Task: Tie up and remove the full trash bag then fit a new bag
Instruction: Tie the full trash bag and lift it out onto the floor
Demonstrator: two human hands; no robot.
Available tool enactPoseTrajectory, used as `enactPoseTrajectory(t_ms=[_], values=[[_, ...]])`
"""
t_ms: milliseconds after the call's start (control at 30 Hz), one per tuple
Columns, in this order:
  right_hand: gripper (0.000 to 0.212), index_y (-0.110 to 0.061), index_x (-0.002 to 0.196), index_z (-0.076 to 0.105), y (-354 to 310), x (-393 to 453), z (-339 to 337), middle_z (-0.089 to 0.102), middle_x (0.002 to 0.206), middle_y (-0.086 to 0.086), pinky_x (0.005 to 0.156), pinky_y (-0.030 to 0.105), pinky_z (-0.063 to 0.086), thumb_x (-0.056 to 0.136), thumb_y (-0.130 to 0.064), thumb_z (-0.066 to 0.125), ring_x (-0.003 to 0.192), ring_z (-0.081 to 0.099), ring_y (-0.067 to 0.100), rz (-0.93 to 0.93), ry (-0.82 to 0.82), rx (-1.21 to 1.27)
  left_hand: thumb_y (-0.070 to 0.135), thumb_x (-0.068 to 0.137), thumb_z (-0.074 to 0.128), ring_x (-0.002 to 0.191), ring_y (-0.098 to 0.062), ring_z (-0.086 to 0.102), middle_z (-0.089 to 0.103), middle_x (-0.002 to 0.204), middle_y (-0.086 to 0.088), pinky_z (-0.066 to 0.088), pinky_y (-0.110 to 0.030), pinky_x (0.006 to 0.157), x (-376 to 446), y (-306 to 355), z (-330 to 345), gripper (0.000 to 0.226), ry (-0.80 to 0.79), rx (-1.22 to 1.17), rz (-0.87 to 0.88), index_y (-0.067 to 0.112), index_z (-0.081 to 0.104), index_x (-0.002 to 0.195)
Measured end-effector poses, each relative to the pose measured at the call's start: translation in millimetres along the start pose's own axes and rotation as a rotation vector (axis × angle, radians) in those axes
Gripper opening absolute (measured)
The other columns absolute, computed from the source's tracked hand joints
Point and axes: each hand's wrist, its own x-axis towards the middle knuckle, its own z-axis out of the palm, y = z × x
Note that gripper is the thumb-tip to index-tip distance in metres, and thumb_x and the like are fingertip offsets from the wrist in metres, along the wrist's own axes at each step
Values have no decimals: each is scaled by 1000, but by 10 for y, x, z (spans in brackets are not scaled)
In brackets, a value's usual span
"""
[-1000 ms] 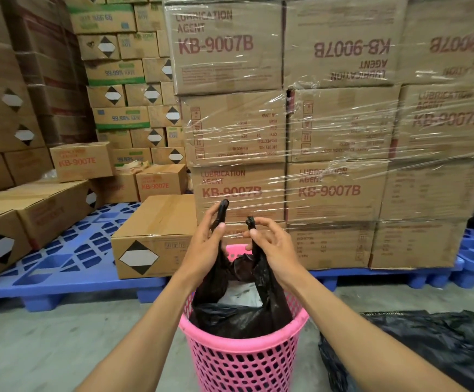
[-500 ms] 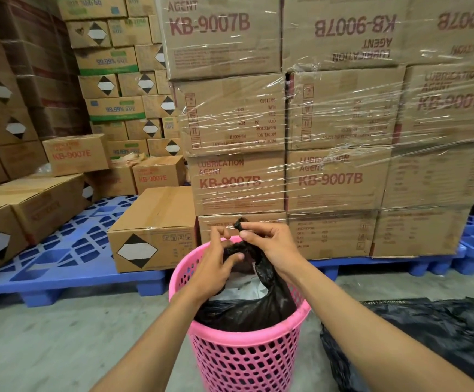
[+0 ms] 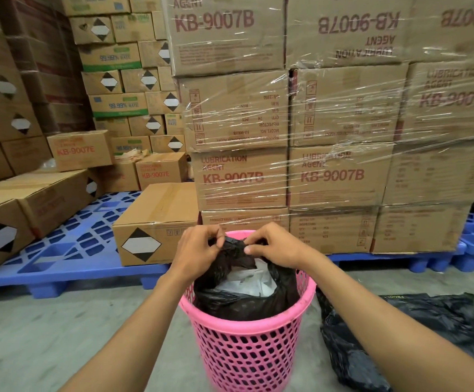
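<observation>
While the black trash bag (image 3: pixel 230 295) sits in the pink basket (image 3: pixel 247 346), we pinch its handles with left hand (image 3: pixel 199 250) and right hand (image 3: pixel 272 247), evidently to knot them.

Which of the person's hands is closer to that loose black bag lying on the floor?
The right hand. It pinches the top of the bag in the pink basket, on the side where the loose black bag lies on the floor. The left hand grips the same bag top, farther away.

Grey concrete floor (image 3: pixel 46 343) w/ pink basket (image 3: pixel 247 346), loose black bag (image 3: pixel 400 340) just right of it, blue pallets (image 3: pixel 69 258) behind.
</observation>
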Motion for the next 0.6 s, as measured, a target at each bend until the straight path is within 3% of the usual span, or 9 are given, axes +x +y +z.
enactPoseTrajectory(t_ms=[67,133,200,267,433,500,600], values=[[20,-17,77,71,-3,16,-8,68,67,-10,72,24,46,93,-22,60,65,61,2,17,49,47,5,69,67,78,-8,66,72,72,12,53,-33,81,-22,41,-9,30,1,52,17,34,65,61],[21,-14,82,70,-20,5,-2,64,68,-3,73,27,47,95,-21,55,65,60,6,36,68,162,23,70,79,84,-2,62,75,85,14,50,-29,86,-46,102,-25,12,-5,64,55,30,77,79],[21,-12,85,71,-6,-4,0,65,74,3,76,30,49,95,-22,55,70,61,9,49,106,233,46,66,81,92,-1,61,72,93,18,47,-30,88,-60,140,-34,33,-46,30,55,29,78,94],[21,-8,88,72,2,-23,-9,67,79,6,76,27,51,95,-21,57,74,62,13,53,125,269,58,66,76,97,-4,61,69,95,20,45,-33,89,-52,140,-39,39,-36,25,75,32,76,96],[15,-5,90,75,16,-43,-6,67,72,2,68,17,50,90,-16,64,66,61,7,76,156,346,52,87,58,118,-5,53,58,123,22,36,-41,101,-12,132,2,21,-30,108,165,35,70,87],[8,-8,88,77,45,-37,-10,71,75,-2,71,18,51,81,-11,75,67,63,6,109,254,427,51,89,55,117,-6,52,53,121,19,37,-41,98,-2,82,14,17,-26,110,148,37,63,81],[18,-9,84,77,103,-57,-77,73,72,1,76,22,55,68,-3,83,69,68,8,179,378,441,50,85,58,109,-5,53,49,116,15,43,-38,93,6,-9,23,23,-69,90,91,29,63,76]])
